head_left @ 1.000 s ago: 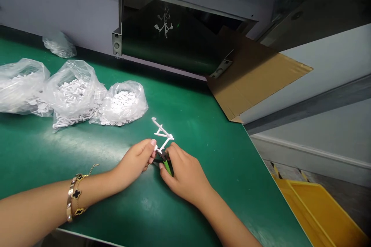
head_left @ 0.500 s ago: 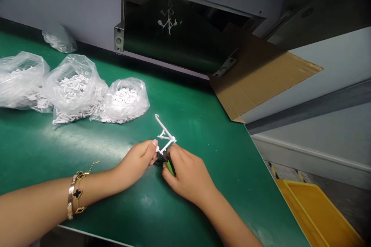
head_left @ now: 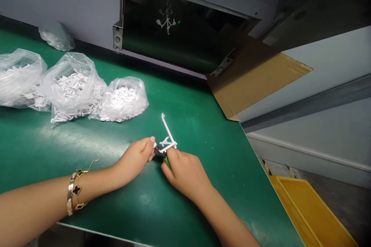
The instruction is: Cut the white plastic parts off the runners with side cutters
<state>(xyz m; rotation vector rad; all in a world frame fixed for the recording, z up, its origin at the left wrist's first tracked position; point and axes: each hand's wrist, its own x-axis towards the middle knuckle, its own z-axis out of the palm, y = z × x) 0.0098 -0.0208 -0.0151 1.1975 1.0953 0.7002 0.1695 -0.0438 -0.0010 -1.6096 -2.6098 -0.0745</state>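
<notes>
Centrally, in front of the conveyor opening and nearer the person, both hands meet on the green bench top; the white sprue is held there just above the surface, its long stem tilted up toward the opening. The left hand has its fingers curled, the fingertips closed on the lower left branch of the white sprue. The right hand is wrapped tightly around the green-handled cutter, thumb lying against the base of the sprue; the dark head of the tool touches that base, and whether its blades are closed cannot be told. Bracelets sit on the left wrist. Inside the opening, a second sprue lies on the dark belt. Left of the opening and forward of it, three clear bags of small white parts rest side by side, touching. A cardboard sheet leans at the right edge of the opening; a yellow bin stands well to its right, below bench level.
</notes>
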